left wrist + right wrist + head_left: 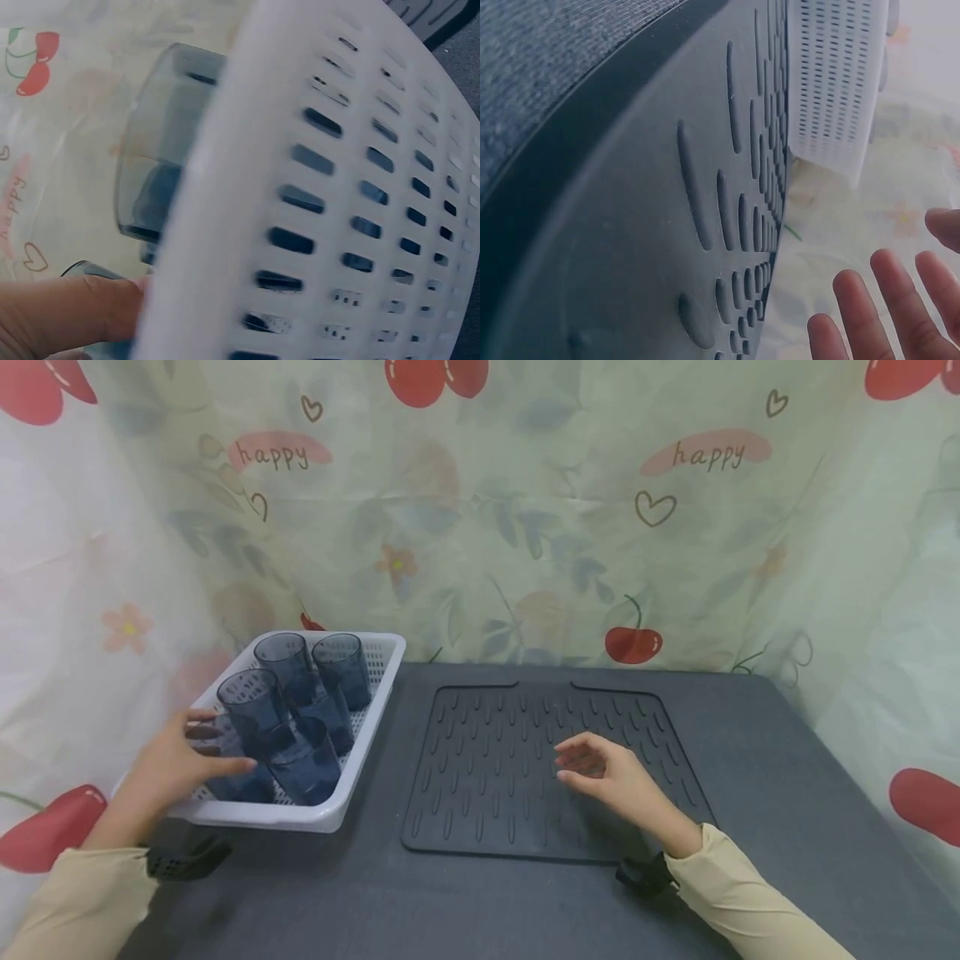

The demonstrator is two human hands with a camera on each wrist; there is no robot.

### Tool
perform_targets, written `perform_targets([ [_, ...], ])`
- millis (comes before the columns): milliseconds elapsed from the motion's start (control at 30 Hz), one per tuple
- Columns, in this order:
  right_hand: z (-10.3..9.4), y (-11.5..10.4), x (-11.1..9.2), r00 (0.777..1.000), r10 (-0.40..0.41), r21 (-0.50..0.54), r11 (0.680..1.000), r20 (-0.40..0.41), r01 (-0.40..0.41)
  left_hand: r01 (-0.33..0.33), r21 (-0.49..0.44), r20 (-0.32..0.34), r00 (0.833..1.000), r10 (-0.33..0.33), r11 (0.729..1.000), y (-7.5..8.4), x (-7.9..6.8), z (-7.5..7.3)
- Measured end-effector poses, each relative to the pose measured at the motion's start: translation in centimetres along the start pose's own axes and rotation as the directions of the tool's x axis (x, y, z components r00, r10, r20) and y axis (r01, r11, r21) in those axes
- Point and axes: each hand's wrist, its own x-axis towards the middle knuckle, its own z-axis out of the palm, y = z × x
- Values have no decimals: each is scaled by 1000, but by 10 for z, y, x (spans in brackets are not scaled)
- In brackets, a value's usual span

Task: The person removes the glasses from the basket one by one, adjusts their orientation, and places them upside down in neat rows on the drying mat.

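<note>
Several blue tinted drinking glasses stand or lean in a white perforated plastic basket (330, 817) on the left. My left hand (168, 760) reaches over the basket's near left corner and grips the nearest glass (238, 781), thumb across its near side and fingers at its far side. In the left wrist view the basket wall (352, 195) hides most of that glass, and the thumb (67, 311) shows beside the rim. My right hand (611, 777) hovers above a black ridged drying mat (480, 777), its fingers loosely bent and holding nothing.
Dark grey cloth covers the table (450, 910). A patterned curtain (480, 568) with cherries and flowers hangs behind and at both sides. The mat lies to the right of the basket, with a raised rim and a gap in its back edge.
</note>
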Motion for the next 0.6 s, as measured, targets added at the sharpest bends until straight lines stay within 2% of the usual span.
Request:
perform_targets([
  [267,3,0,0,1000,8,-23,1000,3,-8,33,-13,-30,999,-33,999,10,-5,-14],
  [600,2,0,0,1000,-11,-22,1000,-12,11,-12,-58,-109,994,6,998,33,-18,-34],
])
